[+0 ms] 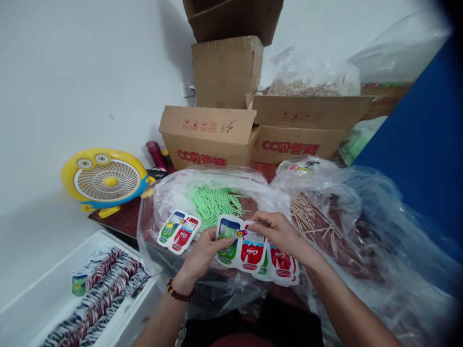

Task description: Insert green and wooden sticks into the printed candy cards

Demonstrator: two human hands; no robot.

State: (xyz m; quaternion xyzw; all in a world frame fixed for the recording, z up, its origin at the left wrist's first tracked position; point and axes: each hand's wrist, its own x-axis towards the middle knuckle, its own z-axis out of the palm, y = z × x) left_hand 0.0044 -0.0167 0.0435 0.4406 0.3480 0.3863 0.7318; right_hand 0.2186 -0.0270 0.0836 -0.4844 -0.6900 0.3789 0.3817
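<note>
Over the desk (125, 219), your hands are clamped on the bottle-print packet (250, 253), left hand (202, 250) at its left edge, right hand (280, 231) on its upper right. The bottles' long axis runs roughly away from you, blue end far, lettering upright to you. More packets (282, 266) fan out rightward beneath. Green sticks (217, 205) lie just beyond; clear plastic (361, 231) crowds the right, before tan sticks (307, 217).

Dark reddish table (126, 218) under plastic sheeting (383, 212), cardboard boxes (213, 137), yellow fan (110, 181).
</note>
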